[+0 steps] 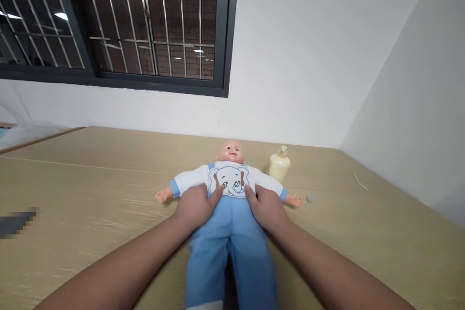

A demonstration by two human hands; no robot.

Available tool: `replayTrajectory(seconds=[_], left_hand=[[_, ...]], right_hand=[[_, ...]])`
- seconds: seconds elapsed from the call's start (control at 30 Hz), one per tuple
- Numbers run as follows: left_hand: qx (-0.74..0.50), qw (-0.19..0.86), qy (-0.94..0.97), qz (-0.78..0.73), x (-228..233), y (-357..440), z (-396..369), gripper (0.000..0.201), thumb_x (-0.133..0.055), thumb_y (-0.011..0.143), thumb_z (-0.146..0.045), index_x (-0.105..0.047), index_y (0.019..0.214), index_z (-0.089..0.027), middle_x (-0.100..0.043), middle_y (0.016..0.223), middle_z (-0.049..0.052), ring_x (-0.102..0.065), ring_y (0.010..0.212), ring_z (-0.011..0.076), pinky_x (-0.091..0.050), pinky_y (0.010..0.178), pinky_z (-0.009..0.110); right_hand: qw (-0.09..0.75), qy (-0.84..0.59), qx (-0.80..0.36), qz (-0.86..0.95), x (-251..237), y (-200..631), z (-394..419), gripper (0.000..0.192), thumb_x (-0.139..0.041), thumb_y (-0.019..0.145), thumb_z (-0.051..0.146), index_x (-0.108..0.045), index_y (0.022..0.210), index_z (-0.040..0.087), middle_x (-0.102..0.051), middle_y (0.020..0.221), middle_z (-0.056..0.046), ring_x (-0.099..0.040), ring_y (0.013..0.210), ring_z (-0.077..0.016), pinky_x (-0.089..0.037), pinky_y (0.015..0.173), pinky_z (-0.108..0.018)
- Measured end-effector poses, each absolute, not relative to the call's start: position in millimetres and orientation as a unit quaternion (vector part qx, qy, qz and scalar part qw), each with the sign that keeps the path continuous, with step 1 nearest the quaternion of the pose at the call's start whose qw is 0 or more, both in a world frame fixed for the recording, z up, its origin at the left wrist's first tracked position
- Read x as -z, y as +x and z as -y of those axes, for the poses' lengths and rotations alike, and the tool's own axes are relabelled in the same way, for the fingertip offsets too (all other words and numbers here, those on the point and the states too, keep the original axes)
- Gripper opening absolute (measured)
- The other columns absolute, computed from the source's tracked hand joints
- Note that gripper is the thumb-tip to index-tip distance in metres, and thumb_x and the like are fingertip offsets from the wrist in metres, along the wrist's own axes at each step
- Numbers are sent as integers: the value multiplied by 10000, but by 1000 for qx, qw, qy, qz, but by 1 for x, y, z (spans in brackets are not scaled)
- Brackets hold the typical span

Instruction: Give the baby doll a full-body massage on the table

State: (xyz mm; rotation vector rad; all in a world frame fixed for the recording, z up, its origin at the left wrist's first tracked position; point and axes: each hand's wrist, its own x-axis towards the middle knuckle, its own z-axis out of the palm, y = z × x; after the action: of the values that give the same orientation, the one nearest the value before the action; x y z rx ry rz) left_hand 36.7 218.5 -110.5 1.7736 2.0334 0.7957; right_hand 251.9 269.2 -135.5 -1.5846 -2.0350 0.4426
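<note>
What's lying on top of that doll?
Both hands rest on the doll: left hand and right hand flank its elephant bib. The waist beneath their palms is covered.

Cream bottle upright on tan table, at 2 o'clock from frame centre. Small grey bit at 4 o'clock from bottle, near it. Thin pale strip at 3 o'clock, well apart. Barred window at 11 o'clock.
</note>
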Motion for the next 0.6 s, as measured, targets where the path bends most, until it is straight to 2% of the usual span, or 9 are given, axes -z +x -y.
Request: replayTrajectory(seconds=[0.07,0.13,0.27,0.43,0.6], left_hand=[[-195,93,650,-728,107,37,-217,722,-285,965,-685,-716,874,-113,-744,841,200,-709,856,353,-456,736,382],[-162,57,665,-726,103,38,-215,713,-246,985,-647,-714,900,-115,-740,823,192,-704,841,335,-429,710,361],[-141,59,686,-711,93,37,-209,715,-237,978,-653,-710,828,-138,-727,776,172,-679,754,314,-380,644,352],[-121,112,720,-674,73,26,-196,683,-305,933,-700,-632,605,-198,-680,658,126,-603,607,262,-322,580,343],[-75,184,760,-619,52,18,-182,575,-465,861,-688,-560,541,-220,-626,590,50,-497,506,192,-254,513,323]], right_hand=[[231,-597,-95,762,131,250,-265,470,-342,1019,572,-556,834,196,-672,763,-97,-606,744,-232,-295,638,-304],[214,-595,-61,772,127,248,-261,401,-349,1030,521,-546,906,194,-664,766,-86,-596,728,-221,-239,612,-297],[174,-561,-53,807,114,250,-254,390,-323,1040,477,-558,899,200,-652,761,-74,-563,700,-200,-205,597,-303],[130,-491,-149,849,87,261,-246,573,-337,999,630,-567,698,201,-619,679,-51,-496,613,-161,-247,578,-301],[62,-434,-288,852,63,278,-242,653,-424,920,746,-533,583,197,-569,582,-18,-440,536,-138,-257,539,-297]])
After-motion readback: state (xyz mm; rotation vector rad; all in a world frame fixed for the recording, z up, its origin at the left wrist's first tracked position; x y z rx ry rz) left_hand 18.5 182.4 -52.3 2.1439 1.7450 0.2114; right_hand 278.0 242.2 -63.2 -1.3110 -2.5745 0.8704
